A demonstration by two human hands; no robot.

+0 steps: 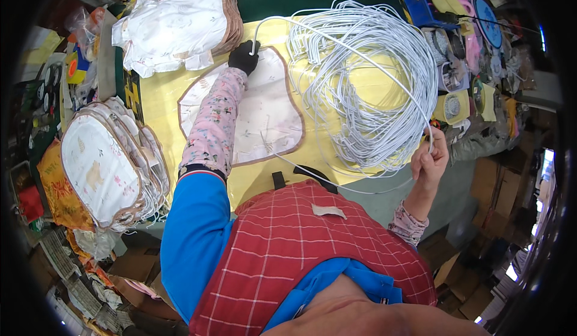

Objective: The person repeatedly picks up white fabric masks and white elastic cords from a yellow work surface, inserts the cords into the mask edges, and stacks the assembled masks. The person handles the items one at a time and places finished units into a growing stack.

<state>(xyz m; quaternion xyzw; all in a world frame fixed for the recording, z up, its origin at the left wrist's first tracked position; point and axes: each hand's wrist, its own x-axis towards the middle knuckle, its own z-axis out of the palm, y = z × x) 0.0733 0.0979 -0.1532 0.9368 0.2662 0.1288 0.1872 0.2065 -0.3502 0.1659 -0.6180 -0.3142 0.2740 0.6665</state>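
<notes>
Red checked apron (pixel 312 228), left fingers (pixel 247 53) and right fingers (pixel 424 159) closed around white cord (pixel 372 63)

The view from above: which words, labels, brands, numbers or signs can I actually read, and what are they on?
None reads clearly.
Orange material at far left: yellow marks, too blurred to read.
Pale tag on the red checked apron: no readable writing.
Patterned cloth and white cords: no words seen.

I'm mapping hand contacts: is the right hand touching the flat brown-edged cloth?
Apart: the head view shows the yellow sheet and coiled white cords between the right hand and the flat brown-edged cloth.
</notes>
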